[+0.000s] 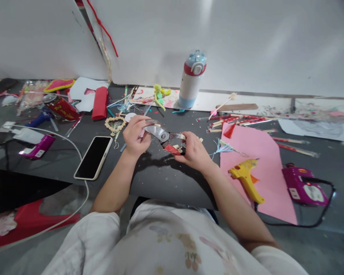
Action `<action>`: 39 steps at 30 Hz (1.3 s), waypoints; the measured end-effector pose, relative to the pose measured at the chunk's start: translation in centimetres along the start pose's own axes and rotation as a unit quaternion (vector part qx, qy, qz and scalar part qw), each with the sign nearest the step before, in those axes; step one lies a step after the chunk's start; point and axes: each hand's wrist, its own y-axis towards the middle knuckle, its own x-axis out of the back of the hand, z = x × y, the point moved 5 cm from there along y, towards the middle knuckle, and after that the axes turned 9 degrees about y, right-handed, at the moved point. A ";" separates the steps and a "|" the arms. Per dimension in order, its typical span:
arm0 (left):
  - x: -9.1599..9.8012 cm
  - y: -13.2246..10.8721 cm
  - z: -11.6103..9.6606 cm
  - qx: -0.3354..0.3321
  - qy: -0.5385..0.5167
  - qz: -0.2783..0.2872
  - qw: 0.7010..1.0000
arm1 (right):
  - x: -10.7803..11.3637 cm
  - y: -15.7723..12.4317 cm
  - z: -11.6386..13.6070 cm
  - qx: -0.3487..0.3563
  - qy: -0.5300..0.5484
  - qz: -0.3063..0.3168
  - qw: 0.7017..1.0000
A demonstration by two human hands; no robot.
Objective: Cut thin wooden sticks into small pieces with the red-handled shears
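Gripping shears point(159, 133) in the closed left hand point(136, 135), the person's right hand point(192, 151) should pinch the sticks point(176, 148) steady, fingertips clear of blades.

This is a craft workspace. A yellow glue gun point(246, 178), pink paper point(252, 152) and scattered sticks point(237, 121) litter the dark table point(160, 179).
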 end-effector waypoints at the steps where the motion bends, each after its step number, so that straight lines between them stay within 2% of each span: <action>1: 0.0 0.0 0.0 0.002 0.001 0.000 1.000 | 0.0 0.0 0.0 0.000 -0.001 -0.001 1.000; 8: 0.1 0.2 -0.2 0.009 -0.031 -0.014 0.999 | -0.1 0.0 0.3 -0.003 -0.005 0.000 1.000; 15: -0.3 0.7 0.0 0.055 -0.022 0.057 0.997 | -1.0 -0.2 0.2 -0.050 0.083 0.038 0.995; 23: -1.0 0.8 0.7 0.071 -0.064 0.112 0.989 | -1.3 -0.3 0.0 -0.095 0.133 0.041 0.986; 30: -1.1 1.2 0.7 0.060 -0.086 0.129 0.986 | -1.4 -0.3 0.0 -0.110 0.153 0.044 0.981; 39: -1.4 1.2 1.1 0.076 -0.083 0.143 0.983 | -1.1 -0.2 0.6 -0.120 0.159 0.088 0.976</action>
